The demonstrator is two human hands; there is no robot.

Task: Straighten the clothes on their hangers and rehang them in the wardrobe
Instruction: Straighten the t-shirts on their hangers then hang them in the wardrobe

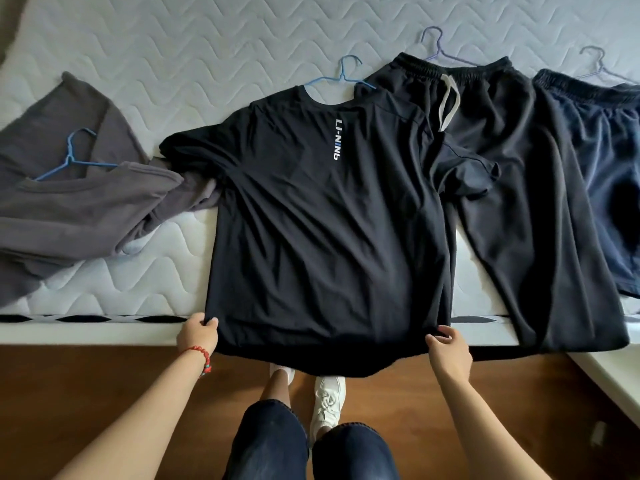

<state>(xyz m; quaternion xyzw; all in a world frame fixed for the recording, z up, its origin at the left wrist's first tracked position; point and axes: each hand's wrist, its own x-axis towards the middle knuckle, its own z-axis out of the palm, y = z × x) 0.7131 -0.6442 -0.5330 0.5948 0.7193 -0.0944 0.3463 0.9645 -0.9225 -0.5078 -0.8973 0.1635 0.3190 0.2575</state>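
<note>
My left hand pinches one corner of the black short-sleeved T-shirt's hem, my right hand the other; the shirt lies flat on the white quilted mattress, its blue wire hanger inside the collar, so pulling evenly should smooth the creases.

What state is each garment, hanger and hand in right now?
Black T-shirt: flat on the mattress, on a blue hanger, hem over the edge.
Grey top: rumpled, on its hanger.
Black trousers: flat, on a purple hanger.
Navy shorts: flat, on a hanger.
Left hand: gripping the hem.
Right hand: gripping the hem.
</note>
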